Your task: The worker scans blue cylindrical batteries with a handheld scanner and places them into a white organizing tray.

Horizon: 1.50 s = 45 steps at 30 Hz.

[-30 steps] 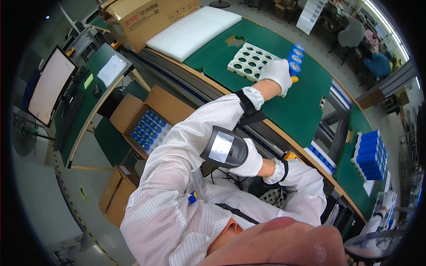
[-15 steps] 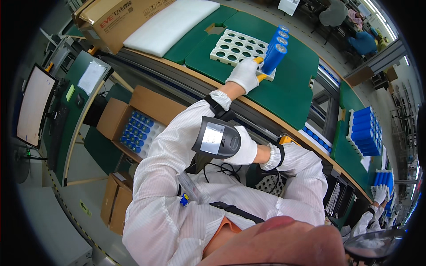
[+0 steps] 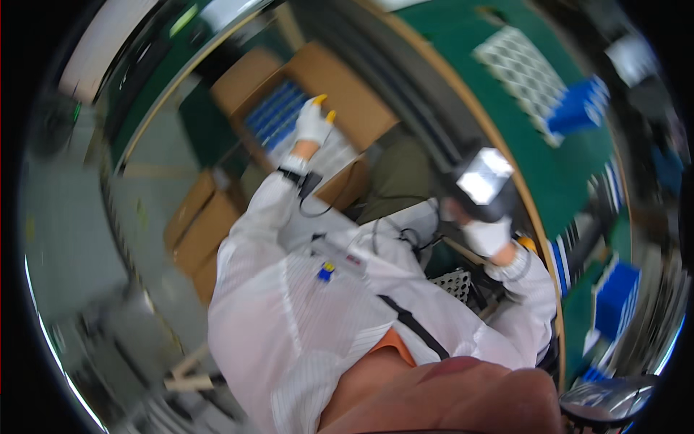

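My left hand (image 3: 312,126), in a white glove with yellow fingertips, is over an open cardboard box (image 3: 340,94). Its thumb and a finger are stretched apart, with nothing between them. Blue cylindrical battery cells (image 3: 271,112) stand in rows inside this box, beside the hand; a pale holder shows under the wrist. My right hand (image 3: 488,235), also gloved, grips a dark handheld scanner (image 3: 486,184) with a bright label on its top, near the workbench edge. Blur smears the scanner, and its handle is partly hidden.
On the green workbench (image 3: 463,43) lies a white tray (image 3: 517,72) with round holes, several blue cells (image 3: 578,105) standing at its near end. Another block of blue cells (image 3: 614,296) is farther right. A closed carton (image 3: 199,224) stands at left. A black cable crosses my lap.
My left hand has left the cells on the bench tray and is now over the cardboard box. The scanner in my right hand has moved right. The whole view has turned left.
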### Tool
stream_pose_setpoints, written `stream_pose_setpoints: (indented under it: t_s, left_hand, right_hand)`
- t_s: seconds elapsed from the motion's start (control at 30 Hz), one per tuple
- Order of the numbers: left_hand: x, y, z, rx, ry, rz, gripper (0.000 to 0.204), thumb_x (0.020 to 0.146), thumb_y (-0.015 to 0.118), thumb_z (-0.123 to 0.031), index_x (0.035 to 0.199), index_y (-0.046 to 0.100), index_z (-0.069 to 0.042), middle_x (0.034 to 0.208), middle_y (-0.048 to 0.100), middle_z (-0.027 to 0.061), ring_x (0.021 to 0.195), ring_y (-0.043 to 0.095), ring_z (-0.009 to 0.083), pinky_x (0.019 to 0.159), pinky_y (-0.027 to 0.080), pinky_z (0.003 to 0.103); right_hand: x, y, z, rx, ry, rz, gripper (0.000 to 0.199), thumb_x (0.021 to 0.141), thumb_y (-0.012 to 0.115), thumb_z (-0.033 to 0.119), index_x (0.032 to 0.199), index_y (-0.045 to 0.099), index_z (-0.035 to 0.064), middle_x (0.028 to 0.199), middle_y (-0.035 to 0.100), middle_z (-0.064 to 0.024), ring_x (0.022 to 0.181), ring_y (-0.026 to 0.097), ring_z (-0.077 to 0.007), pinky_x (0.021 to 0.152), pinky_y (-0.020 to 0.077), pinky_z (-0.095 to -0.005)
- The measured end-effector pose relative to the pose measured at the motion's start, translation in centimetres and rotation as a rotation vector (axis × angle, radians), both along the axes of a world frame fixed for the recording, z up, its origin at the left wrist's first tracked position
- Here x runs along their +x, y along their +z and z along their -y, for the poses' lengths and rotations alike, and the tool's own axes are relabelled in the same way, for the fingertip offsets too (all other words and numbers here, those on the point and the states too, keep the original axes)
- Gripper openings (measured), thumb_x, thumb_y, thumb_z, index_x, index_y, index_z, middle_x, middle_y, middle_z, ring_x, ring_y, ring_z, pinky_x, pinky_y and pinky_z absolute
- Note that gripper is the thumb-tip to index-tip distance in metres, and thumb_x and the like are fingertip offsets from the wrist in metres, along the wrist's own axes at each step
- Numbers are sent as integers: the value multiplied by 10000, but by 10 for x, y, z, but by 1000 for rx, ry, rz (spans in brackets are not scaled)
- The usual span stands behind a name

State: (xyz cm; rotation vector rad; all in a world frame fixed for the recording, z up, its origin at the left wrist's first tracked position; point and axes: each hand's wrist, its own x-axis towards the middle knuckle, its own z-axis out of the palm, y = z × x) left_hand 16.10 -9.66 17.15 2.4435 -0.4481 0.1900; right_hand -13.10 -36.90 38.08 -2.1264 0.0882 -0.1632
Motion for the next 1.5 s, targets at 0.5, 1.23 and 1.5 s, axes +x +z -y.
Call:
stream_pose_setpoints:
  t_s: [0.5,1.23,1.5]
  left_hand:
    - [54,-125,-121,352,287,-381,598,795,718,-368,1311,577,-100,1480,419,126,1360,378,354,1109,350,413]
    - [144,-237,-41,708,508,7,485,702,725,-554,938,733,-131,1190,618,146,1085,570,349,933,437,478]
    - [133,-192,-42,251,478,-108,476,773,723,-216,1209,603,-70,1288,559,182,1234,493,327,984,442,364]
  right_hand:
    - [57,-14,-8,409,-187,-8,233,897,635,109,1094,600,-9,824,612,-75,686,560,-142,638,455,-267]
    - [61,-18,16,-29,-191,-108,373,711,763,127,1041,646,-1,896,700,-150,789,683,-268,730,539,-331]
    - [62,-6,18,34,-184,-66,311,727,771,122,987,656,-5,828,698,-166,727,689,-296,668,537,-341]
